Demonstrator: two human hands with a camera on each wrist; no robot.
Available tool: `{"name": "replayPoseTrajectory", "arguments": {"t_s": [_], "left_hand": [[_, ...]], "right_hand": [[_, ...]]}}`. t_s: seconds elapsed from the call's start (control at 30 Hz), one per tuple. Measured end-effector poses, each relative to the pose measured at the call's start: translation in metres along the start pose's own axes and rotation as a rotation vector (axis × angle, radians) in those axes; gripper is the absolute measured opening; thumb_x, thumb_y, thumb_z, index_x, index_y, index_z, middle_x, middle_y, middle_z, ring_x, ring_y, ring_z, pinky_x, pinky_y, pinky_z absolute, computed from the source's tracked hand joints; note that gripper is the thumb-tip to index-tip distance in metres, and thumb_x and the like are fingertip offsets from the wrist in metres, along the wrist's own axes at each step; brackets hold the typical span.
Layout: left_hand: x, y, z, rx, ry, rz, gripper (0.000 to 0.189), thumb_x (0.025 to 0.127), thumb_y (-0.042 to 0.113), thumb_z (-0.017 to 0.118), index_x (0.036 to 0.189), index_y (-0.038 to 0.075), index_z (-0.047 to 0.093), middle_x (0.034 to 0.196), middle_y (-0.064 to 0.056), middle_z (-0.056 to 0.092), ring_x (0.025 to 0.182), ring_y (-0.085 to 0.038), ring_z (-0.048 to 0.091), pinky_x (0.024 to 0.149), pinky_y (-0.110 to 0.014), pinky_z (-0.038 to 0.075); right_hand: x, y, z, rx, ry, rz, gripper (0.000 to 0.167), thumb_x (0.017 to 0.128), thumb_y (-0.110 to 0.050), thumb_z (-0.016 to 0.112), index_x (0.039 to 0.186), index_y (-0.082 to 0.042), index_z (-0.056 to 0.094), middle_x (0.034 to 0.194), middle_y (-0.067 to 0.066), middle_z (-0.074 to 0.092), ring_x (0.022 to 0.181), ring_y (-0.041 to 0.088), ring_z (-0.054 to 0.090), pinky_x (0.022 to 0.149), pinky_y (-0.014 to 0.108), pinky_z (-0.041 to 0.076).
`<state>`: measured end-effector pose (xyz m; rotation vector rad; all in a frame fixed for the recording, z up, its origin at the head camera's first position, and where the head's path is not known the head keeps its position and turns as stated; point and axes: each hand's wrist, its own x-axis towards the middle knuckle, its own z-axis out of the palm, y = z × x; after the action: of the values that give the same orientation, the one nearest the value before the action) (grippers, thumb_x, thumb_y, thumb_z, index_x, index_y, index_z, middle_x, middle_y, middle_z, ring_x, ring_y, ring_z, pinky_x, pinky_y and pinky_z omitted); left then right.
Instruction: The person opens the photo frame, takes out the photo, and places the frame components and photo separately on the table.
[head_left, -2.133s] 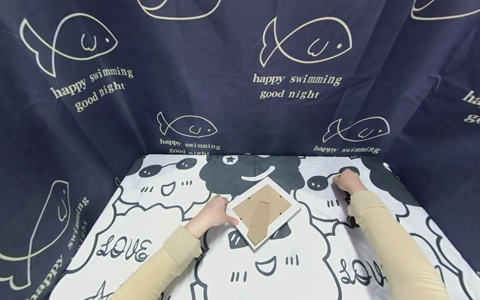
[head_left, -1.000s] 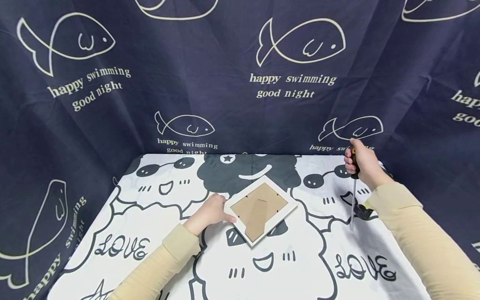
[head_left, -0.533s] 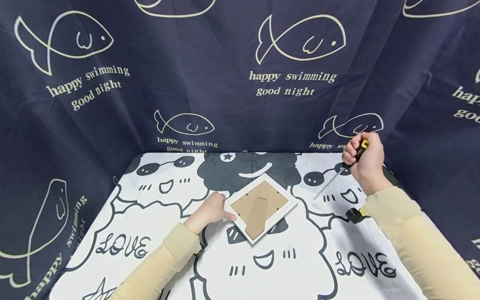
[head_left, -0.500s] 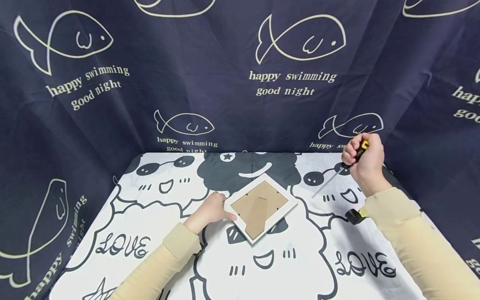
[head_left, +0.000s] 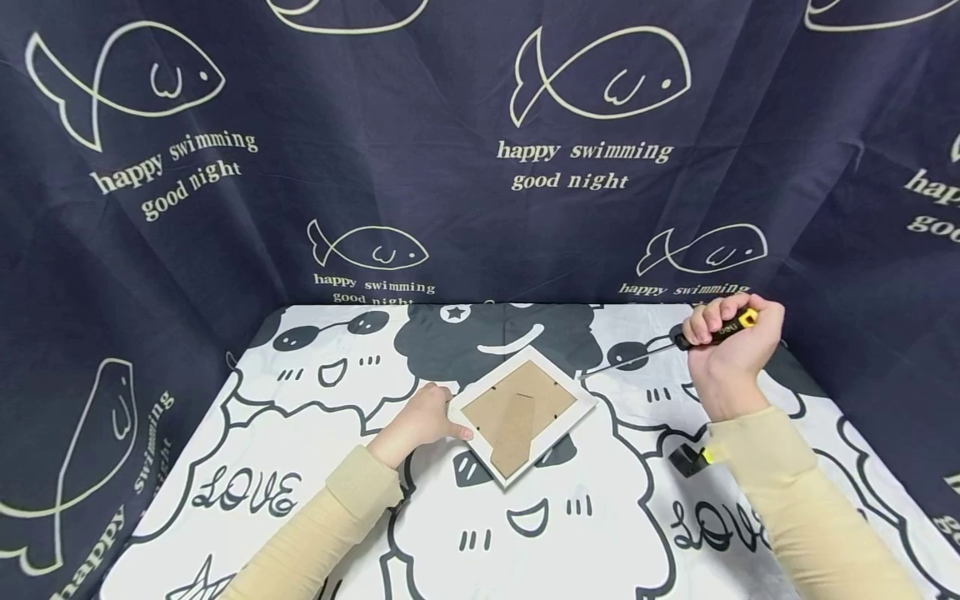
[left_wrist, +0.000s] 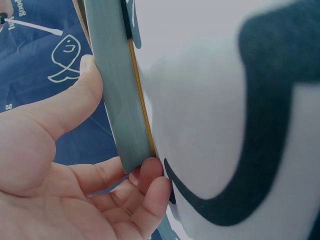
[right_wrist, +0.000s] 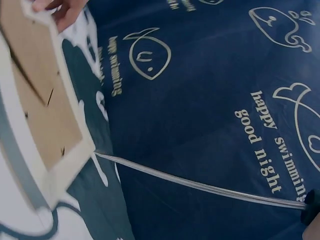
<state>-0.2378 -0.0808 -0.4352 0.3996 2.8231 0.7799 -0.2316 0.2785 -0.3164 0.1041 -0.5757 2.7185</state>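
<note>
A white picture frame (head_left: 522,417) lies on the cloth, its brown backboard and folded stand facing up. My left hand (head_left: 423,417) grips its left corner, the thumb on top and fingers at the side; the left wrist view shows the thumb and fingers about the frame's edge (left_wrist: 112,85). In my right hand (head_left: 731,350) is a screwdriver, its black and yellow handle (head_left: 723,327) in the curled fingers. The shaft (right_wrist: 200,186) points left, its tip close to the frame's right side; whether it touches is hard to tell.
A black and yellow thing (head_left: 688,460), partly behind the right sleeve, appears below the right wrist. The cloth (head_left: 315,467) has a black and white cartoon print. A dark blue curtain (head_left: 450,150) hangs behind the table.
My right hand has lifted the screwdriver from the cloth at the right and tilted it from upright to pointing left at the frame. The left hand has stayed on the frame.
</note>
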Motion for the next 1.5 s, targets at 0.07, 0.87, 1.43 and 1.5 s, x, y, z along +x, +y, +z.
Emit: {"name": "replayPoseTrajectory", "arguments": {"t_s": [0.07, 0.87, 1.43, 1.5], "left_hand": [[0.000, 0.000, 0.000, 0.000, 0.001, 0.000, 0.068, 0.062, 0.038, 0.085, 0.106, -0.008, 0.063, 0.098, -0.016, 0.063, 0.082, -0.023, 0.056, 0.072, -0.037, 0.052], [-0.001, 0.003, -0.002, 0.005, -0.015, -0.018, 0.073, 0.064, 0.038, 0.084, 0.114, -0.010, 0.060, 0.106, -0.019, 0.062, 0.091, -0.027, 0.058, 0.079, -0.040, 0.052], [-0.001, 0.003, -0.003, 0.012, -0.026, -0.018, 0.074, 0.064, 0.038, 0.084, 0.115, -0.010, 0.059, 0.107, -0.019, 0.062, 0.094, -0.028, 0.057, 0.083, -0.041, 0.050], [-0.001, 0.003, -0.003, 0.013, -0.027, -0.017, 0.074, 0.064, 0.038, 0.084, 0.115, -0.010, 0.059, 0.107, -0.019, 0.062, 0.094, -0.028, 0.057, 0.083, -0.041, 0.050]], "right_hand": [[-0.001, 0.001, -0.003, 0.028, 0.052, 0.000, 0.028, 0.078, -0.014, 0.050, 0.057, -0.001, 0.039, 0.044, 0.008, 0.036, 0.036, 0.019, 0.025, 0.038, 0.028, 0.014], [-0.010, 0.064, -0.048, 0.178, 0.396, -0.005, 0.038, 0.092, -0.018, 0.044, 0.056, -0.008, 0.038, 0.046, 0.004, 0.035, 0.042, 0.017, 0.027, 0.041, 0.027, 0.023], [-0.020, 0.099, -0.056, 0.171, 0.410, -0.061, 0.039, 0.094, -0.020, 0.039, 0.057, -0.010, 0.037, 0.046, 0.002, 0.034, 0.043, 0.016, 0.026, 0.044, 0.026, 0.024], [-0.021, 0.101, -0.058, 0.182, 0.403, -0.061, 0.040, 0.094, -0.020, 0.038, 0.056, -0.009, 0.037, 0.046, 0.002, 0.034, 0.043, 0.016, 0.026, 0.043, 0.025, 0.024]]}}
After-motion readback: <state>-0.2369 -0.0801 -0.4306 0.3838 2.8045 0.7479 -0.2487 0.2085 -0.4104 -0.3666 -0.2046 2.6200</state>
